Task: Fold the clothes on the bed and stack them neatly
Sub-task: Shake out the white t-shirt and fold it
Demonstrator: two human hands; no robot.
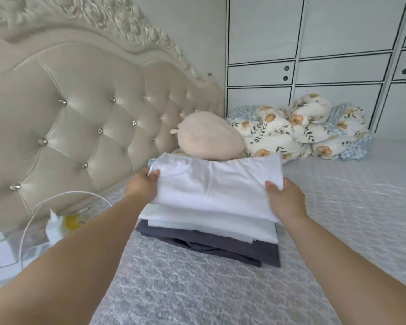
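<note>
In the middle of the frame a folded white cloth (217, 184) is held by two bare hands. The left hand (143, 186) grips the cloth's left edge, with the thumb on top and the other fingers tucked under it, so it is pinching the cloth. The right hand (285, 200) grips the right edge the same way, thumb on top and fingers hidden below. The white cloth sits at the top of a pile. Right under it are more folded white clothes (209, 225), and at the bottom lies a folded dark grey piece (211, 246). I cannot tell if the top cloth is resting on the pile or is lifted a little above it. The pile stands on the bed (220, 289), which has a pale grey cover with a wavy pattern and fills the lower part of the frame. Just behind the pile is a round beige soft toy (209, 139). To the right of the toy, in the upper right of the frame, is a bundled blanket with orange flowers (302, 130). Behind that is a white cupboard with dark lines (338, 43). The padded cream headboard (80, 109) fills the upper left. In the lower left are white chargers with a cable (28, 231).
</note>
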